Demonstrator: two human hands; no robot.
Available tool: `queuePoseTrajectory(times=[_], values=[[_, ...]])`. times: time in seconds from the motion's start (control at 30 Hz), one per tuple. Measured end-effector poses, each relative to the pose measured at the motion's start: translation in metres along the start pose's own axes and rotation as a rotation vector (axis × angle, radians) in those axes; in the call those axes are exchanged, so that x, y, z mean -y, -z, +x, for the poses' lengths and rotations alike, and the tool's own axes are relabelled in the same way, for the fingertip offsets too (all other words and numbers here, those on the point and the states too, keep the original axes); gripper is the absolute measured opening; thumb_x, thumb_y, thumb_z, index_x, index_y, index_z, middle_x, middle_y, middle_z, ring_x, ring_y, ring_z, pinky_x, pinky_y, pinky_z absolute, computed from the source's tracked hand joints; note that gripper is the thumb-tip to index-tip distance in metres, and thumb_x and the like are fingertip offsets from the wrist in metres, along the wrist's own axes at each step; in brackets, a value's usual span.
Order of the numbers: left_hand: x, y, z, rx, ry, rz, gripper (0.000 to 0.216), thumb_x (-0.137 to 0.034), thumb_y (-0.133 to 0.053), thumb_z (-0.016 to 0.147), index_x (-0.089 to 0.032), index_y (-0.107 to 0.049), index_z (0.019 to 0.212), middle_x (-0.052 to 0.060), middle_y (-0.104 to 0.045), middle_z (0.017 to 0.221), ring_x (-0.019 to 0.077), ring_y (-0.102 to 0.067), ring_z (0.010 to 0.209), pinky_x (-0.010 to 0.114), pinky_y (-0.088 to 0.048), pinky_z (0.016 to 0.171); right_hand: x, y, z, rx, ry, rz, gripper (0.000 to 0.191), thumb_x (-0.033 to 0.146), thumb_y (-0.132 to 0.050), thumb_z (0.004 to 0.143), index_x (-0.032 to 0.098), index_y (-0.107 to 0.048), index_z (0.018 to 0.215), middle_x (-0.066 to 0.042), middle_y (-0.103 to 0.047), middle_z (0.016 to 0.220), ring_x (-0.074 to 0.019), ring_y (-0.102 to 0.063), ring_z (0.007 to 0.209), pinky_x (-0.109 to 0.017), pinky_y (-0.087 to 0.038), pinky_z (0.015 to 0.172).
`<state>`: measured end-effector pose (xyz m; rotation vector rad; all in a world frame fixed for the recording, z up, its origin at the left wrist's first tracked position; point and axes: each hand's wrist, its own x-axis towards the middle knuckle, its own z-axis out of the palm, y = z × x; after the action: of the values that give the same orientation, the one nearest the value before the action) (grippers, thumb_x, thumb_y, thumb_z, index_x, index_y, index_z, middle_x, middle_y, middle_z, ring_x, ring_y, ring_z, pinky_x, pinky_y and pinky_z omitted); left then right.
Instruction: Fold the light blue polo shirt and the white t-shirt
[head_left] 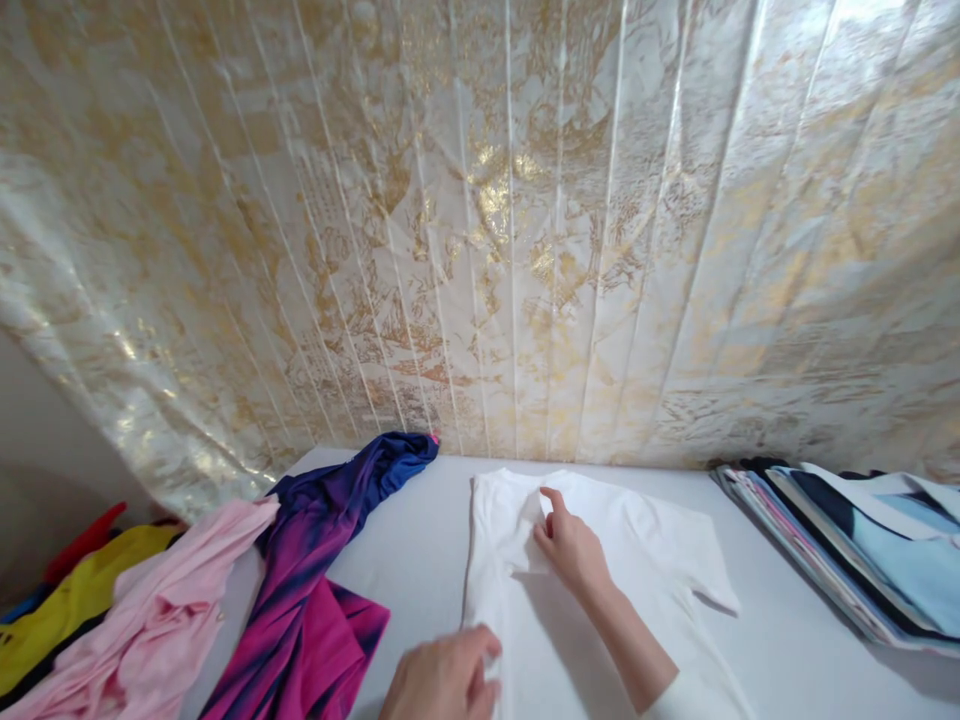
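A white short-sleeved T-shirt (pixel 630 600) lies spread in front of me, its left side turned inward in a long narrow fold. My right hand (pixel 574 545) is over the upper part of the shirt, index finger and thumb bent around the edge of the folded-over sleeve. Below it, at the left edge of the shirt, my left hand (pixel 446 675) has its fingers curled, with white cloth between thumb and index finger. The bottom of the shirt is out of view, and so is part of my left hand.
On the white table surface (pixel 397 560), a purple and navy garment (pixel 322 590) lies left, beside pink clothing (pixel 157 610) and a yellow garment (pixel 97 575). Folded clothes (pixel 870 560) are stacked at right. A shiny gold-patterned curtain (pixel 510 250) hangs behind.
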<state>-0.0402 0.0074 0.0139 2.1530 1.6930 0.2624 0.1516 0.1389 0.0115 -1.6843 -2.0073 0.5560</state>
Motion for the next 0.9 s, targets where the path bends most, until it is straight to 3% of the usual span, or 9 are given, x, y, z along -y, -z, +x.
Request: queuePoseTrajectory(times=[0.03,0.13,0.23,0.37,0.47,0.57,0.7,0.9], values=[[0.005,0.011,0.018,-0.06,0.033,0.0,0.026,-0.013,-0.055,0.088,-0.03,-0.06,0.107,-0.004,-0.067,0.088,0.0141,-0.066,0.081,0.023,-0.05,0.075,-0.001,-0.001,0.0,-0.001,-0.015,-0.025,0.046,0.017,-0.043,0.088,0.015,-0.038,0.134,-0.005,-0.069,0.08,-0.0202,-0.065,0.075,-0.025,-0.034,0.06],[0.024,0.044,0.079,-0.234,0.0,0.072,0.033,-0.006,-0.046,0.085,-0.024,-0.059,0.11,0.001,-0.064,0.112,0.0155,-0.065,0.095,0.023,-0.048,0.081,-0.005,-0.004,0.0,-0.006,-0.038,-0.07,0.048,0.019,-0.044,0.09,0.014,-0.034,0.137,-0.006,-0.07,0.082,-0.0206,-0.066,0.074,-0.024,-0.033,0.059],[0.041,0.065,0.136,-0.23,-0.071,0.094,0.042,-0.003,-0.043,0.084,-0.022,-0.056,0.119,0.004,-0.059,0.128,0.0175,-0.058,0.113,0.026,-0.043,0.096,-0.007,-0.009,0.0,-0.029,-0.017,-0.095,0.051,0.022,-0.044,0.091,0.015,-0.031,0.14,-0.005,-0.07,0.082,-0.0204,-0.066,0.073,-0.024,-0.035,0.059],[0.053,0.071,0.18,-0.127,-0.17,0.116,0.039,-0.005,-0.047,0.085,-0.023,-0.059,0.117,0.002,-0.063,0.123,0.017,-0.058,0.113,0.025,-0.042,0.098,-0.009,-0.014,-0.001,-0.07,0.105,-0.019,0.045,0.022,-0.039,0.092,0.017,-0.038,0.137,-0.002,-0.066,0.078,-0.0186,-0.063,0.07,-0.025,-0.039,0.062],[0.057,0.069,0.196,-0.066,-0.203,0.135,0.031,-0.007,-0.046,0.089,-0.022,-0.063,0.11,0.002,-0.066,0.116,0.0165,-0.06,0.108,0.026,-0.043,0.096,-0.009,-0.015,0.0,-0.086,0.18,0.085,0.038,0.025,-0.037,0.093,0.019,-0.049,0.128,0.0,-0.062,0.076,-0.0174,-0.06,0.067,-0.026,-0.042,0.065],[0.062,0.068,0.206,-0.026,-0.193,0.154,0.017,-0.018,-0.049,0.095,-0.018,-0.064,0.105,0.005,-0.065,0.112,0.0186,-0.061,0.103,0.036,-0.046,0.094,-0.008,-0.015,0.001,-0.094,0.215,0.123,0.032,0.024,-0.04,0.091,0.02,-0.059,0.117,0.0,-0.059,0.075,-0.0176,-0.059,0.071,-0.026,-0.044,0.071],[0.07,0.063,0.214,0.007,-0.171,0.171,0.023,-0.034,-0.057,0.094,-0.015,-0.063,0.106,0.006,-0.064,0.11,0.0199,-0.062,0.098,0.043,-0.05,0.089,-0.01,-0.016,0.003,-0.081,0.195,0.087,0.027,0.02,-0.045,0.089,0.02,-0.066,0.105,-0.001,-0.059,0.071,-0.0192,-0.059,0.078,-0.028,-0.043,0.078],[0.069,0.055,0.211,-0.049,-0.127,0.185,0.021,-0.032,-0.055,0.095,-0.016,-0.061,0.108,0.006,-0.063,0.11,0.0192,-0.061,0.096,0.041,-0.05,0.087,-0.012,-0.017,0.003,-0.072,0.175,0.063,0.025,0.018,-0.047,0.087,0.021,-0.068,0.101,-0.001,-0.058,0.069,-0.02,-0.058,0.078,-0.027,-0.043,0.074]])
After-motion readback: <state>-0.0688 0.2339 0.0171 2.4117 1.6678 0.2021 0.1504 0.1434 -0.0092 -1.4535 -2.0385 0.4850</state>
